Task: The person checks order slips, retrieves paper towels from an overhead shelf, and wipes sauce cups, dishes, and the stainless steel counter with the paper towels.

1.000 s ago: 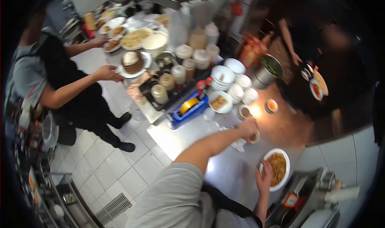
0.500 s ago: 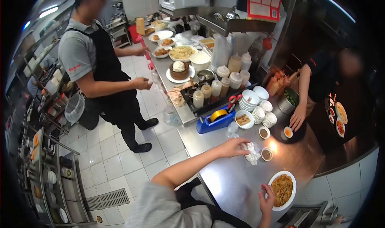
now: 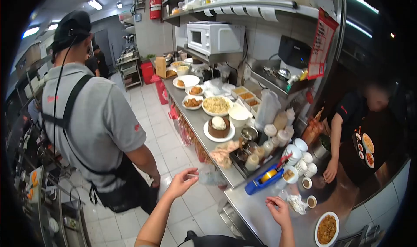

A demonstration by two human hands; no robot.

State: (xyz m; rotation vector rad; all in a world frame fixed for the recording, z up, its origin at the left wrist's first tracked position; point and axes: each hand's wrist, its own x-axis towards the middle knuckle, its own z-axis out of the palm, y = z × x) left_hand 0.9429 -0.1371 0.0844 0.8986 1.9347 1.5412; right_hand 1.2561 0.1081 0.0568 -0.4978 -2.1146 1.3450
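My left hand (image 3: 183, 182) is in the air over the floor, left of the counter's edge, its fingers loosely bent and apart, holding nothing I can see. My right hand (image 3: 279, 210) hovers at the steel counter (image 3: 254, 208) with curled, separated fingers and nothing visible in them. Just right of it lies a crumpled white tissue (image 3: 297, 204), beside a small cup of brown sauce (image 3: 311, 202). An oval white plate of brown-yellow food (image 3: 327, 229) sits farther right. Behind the tissue is a blue tape dispenser (image 3: 263, 180) with yellow tape.
A co-worker in grey (image 3: 87, 112) stands close on the left. Another person's hand (image 3: 330, 171) rests on the counter at right. Stacked white bowls (image 3: 293, 153), squeeze bottles (image 3: 278, 138), a brown pot on a plate (image 3: 219, 127) and several food dishes line the counter.
My left hand has left the tissue and swung left past the counter's edge. My right hand has moved away from the oval plate. The grey-shirted co-worker has turned and come nearer; my view has shifted.
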